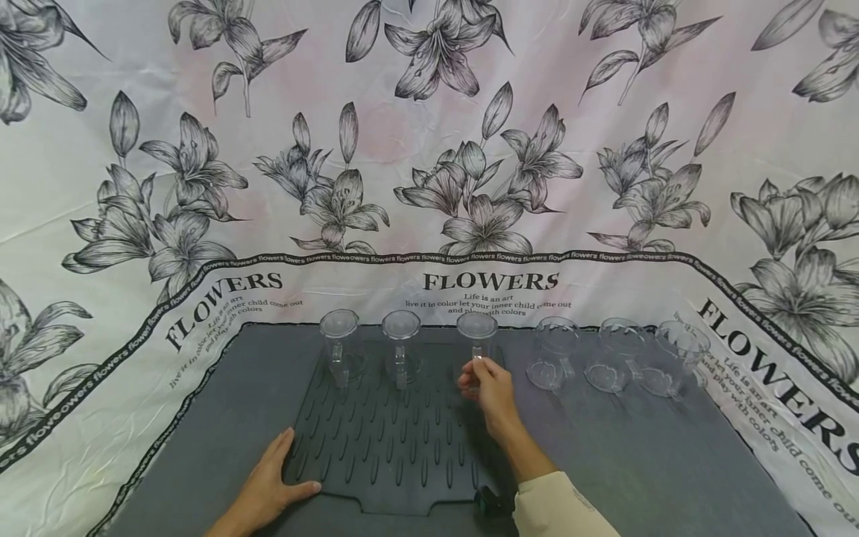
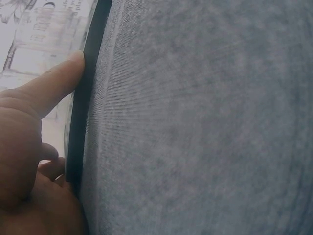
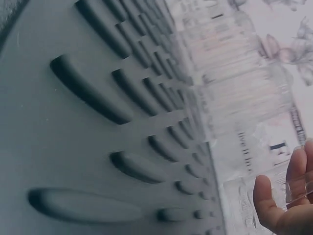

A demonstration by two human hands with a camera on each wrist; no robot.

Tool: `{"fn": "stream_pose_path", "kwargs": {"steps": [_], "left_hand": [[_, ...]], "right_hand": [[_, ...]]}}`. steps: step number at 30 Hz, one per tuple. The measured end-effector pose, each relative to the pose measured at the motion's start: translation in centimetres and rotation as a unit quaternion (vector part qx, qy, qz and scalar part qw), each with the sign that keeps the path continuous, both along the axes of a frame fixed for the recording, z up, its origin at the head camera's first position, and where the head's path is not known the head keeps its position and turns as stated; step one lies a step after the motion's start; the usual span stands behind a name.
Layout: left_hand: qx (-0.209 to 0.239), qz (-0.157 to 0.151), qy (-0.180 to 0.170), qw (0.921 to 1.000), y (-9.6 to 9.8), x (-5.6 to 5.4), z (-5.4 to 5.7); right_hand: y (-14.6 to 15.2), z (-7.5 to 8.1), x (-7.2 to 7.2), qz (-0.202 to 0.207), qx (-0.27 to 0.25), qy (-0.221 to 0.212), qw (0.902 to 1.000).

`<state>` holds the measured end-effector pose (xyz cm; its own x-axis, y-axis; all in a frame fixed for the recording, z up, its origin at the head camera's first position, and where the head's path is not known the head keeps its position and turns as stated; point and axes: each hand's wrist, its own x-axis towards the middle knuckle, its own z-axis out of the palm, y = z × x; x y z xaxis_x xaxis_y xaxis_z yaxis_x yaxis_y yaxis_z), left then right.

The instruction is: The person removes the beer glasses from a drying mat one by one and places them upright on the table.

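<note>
My right hand (image 1: 492, 394) pinches the handle of a clear mug (image 1: 478, 335) at the far right part of a dark ribbed drying mat (image 1: 396, 447). In the right wrist view the fingertips (image 3: 264, 188) stand by the transparent handle. Two more clear mugs, one at the far left corner (image 1: 340, 339) and one beside it (image 1: 401, 339), stand on the mat, their handles facing me. All three look upside down, with flat ends on top. My left hand (image 1: 268, 477) rests at the mat's near left corner, thumb and fingers spread, touching the edge.
Right of the mat, three clear mugs stand in a row on the grey table: a near one (image 1: 553, 354), a middle one (image 1: 612, 356) and an outer one (image 1: 674, 358). A flower-printed cloth (image 1: 403, 186) hangs behind. A small dark object (image 1: 490, 501) lies by the right sleeve.
</note>
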<state>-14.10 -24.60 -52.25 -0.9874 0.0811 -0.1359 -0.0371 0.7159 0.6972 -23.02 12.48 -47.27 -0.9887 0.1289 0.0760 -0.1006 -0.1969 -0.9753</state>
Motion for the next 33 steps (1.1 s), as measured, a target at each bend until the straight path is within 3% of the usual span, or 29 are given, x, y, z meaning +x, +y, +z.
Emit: {"fn": "stream_pose_path", "kwargs": {"steps": [13, 19, 26, 33], "left_hand": [[-0.002, 0.005, -0.010, 0.9999, -0.1, -0.1, 0.2], [-0.002, 0.007, -0.010, 0.9999, 0.0, 0.0, 0.2], [-0.005, 0.007, -0.009, 0.9999, 0.0, 0.0, 0.1], [-0.003, 0.007, -0.002, 1.0000, 0.1, 0.1, 0.0]], "right_hand": [[2.3, 4.3, 4.0, -0.031, 0.040, 0.085, 0.9951], [3.4, 5.8, 5.0, -0.071, 0.077, 0.108, 0.9886], [4.2, 6.9, 5.6, -0.111, 0.084, 0.144, 0.9798], [4.4, 7.5, 6.2, -0.147, 0.104, 0.191, 0.9648]]}}
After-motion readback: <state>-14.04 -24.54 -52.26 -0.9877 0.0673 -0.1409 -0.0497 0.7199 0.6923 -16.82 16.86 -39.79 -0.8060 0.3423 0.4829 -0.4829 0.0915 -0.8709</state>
